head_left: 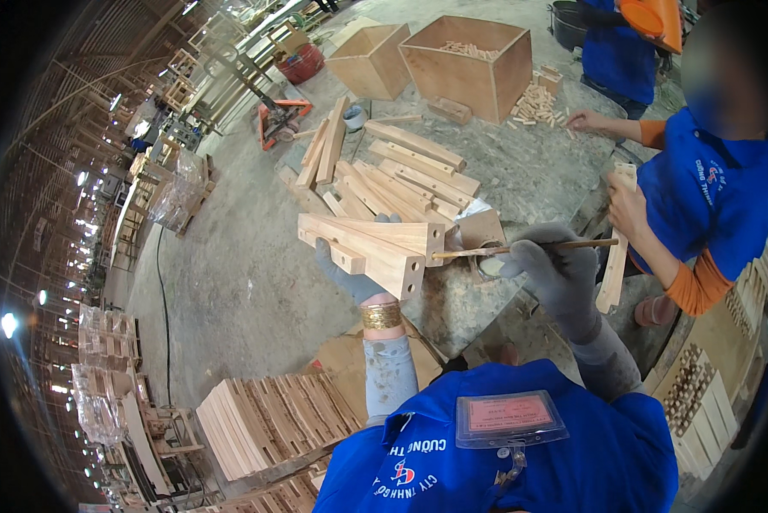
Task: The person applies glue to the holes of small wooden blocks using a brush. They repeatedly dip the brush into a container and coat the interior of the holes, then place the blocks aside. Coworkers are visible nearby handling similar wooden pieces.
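My left hand, in a grey glove, is closed around a few pale wooden pieces held together. Their near ends have round drilled holes. In my gloved right hand is a thin wooden stick, pinched between the fingers. Its tip meets the drilled end of one held piece. Just below the stick, partly covered by my right hand, sits a small round container. Beyond my left hand, more drilled wooden bars lie in a loose heap on the grey work surface.
Two wooden boxes stand at the far side; the right one holds dowels. Loose dowels lie beside it. At right, a co-worker holds a wooden bar and reaches toward the dowels. Stacked wooden parts are at lower left.
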Available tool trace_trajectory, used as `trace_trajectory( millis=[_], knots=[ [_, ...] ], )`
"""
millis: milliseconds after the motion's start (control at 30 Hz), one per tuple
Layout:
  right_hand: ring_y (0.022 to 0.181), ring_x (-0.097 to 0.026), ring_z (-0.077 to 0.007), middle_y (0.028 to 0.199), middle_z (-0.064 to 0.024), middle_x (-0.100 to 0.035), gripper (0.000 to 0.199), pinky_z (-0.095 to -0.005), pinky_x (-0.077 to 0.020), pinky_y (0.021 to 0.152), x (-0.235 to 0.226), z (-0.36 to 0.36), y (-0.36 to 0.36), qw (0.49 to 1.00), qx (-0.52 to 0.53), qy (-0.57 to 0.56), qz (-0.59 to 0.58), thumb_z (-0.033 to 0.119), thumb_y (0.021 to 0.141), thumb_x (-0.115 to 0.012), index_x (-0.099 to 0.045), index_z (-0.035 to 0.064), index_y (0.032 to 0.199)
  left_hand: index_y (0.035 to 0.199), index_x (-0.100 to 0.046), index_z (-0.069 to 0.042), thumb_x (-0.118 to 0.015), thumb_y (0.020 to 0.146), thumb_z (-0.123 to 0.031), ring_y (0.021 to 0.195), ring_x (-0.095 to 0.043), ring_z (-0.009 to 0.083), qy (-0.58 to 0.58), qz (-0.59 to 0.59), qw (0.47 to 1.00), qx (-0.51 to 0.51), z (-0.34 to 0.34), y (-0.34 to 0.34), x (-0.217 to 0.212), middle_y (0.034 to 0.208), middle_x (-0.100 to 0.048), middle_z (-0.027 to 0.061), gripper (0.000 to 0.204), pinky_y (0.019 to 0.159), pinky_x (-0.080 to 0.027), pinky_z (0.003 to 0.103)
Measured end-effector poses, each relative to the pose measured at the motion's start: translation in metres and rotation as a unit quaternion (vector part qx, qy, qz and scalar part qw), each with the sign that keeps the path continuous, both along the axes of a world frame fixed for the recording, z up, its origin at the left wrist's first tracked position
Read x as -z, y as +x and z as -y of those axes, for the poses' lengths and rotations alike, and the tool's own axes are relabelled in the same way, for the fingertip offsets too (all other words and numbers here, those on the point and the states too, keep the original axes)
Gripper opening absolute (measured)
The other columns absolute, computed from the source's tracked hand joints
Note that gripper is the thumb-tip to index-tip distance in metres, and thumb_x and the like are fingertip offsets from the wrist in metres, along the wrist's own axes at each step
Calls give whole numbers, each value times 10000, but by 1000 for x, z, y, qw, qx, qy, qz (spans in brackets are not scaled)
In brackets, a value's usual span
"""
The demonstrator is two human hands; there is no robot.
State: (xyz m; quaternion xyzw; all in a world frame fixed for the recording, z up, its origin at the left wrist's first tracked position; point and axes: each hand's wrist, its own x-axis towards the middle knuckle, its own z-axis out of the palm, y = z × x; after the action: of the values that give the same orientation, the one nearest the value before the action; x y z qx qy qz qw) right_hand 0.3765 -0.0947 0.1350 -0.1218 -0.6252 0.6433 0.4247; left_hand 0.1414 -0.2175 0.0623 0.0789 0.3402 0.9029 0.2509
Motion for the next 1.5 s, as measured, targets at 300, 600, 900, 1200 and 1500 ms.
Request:
trace_trajectory(
  millis=[300,600,900,1200,1500],
  knots=[
    [680,-633,-109,790,-86,-650,77,-220,-514,598,-1,10,0,1000,22,13,4,15,859,-606,-593,-32,918,1339,-330,-107,-444,807,-613,1080,-491,410,-21,-38,997,-61,-3,9,-14,1285,-402,205,743,912,-438,521],
    [693,-621,-112,787,-91,-638,88,-237,-529,620,-12,10,11,997,14,-37,-65,11,882,-562,-577,-43,951,1319,-360,-124,-459,830,-572,1105,-475,360,14,-26,996,-84,-1,12,-22,1271,-420,160,671,946,-415,503],
    [573,-595,-162,596,-115,-566,111,-287,-432,497,72,-36,0,951,64,202,225,113,842,-628,-606,5,829,1317,-355,-147,-461,818,-580,1089,-483,373,-13,-25,997,-76,9,13,-16,1239,-427,160,669,918,-436,507],
    [609,-592,-333,627,-177,-564,167,-419,-429,522,202,-43,-25,905,87,276,313,182,838,-607,-622,22,792,1323,-326,-144,-491,805,-571,1070,-488,363,-22,-19,995,-97,15,11,-5,1224,-412,169,691,889,-446,513],
    [612,-609,-306,677,-177,-598,179,-359,-446,522,192,-39,-12,939,95,208,257,167,860,-581,-630,-4,845,1275,-331,-130,-468,811,-583,907,-557,360,-39,-25,993,-111,19,12,-7,1088,-477,209,663,803,-476,500]
  ],
)
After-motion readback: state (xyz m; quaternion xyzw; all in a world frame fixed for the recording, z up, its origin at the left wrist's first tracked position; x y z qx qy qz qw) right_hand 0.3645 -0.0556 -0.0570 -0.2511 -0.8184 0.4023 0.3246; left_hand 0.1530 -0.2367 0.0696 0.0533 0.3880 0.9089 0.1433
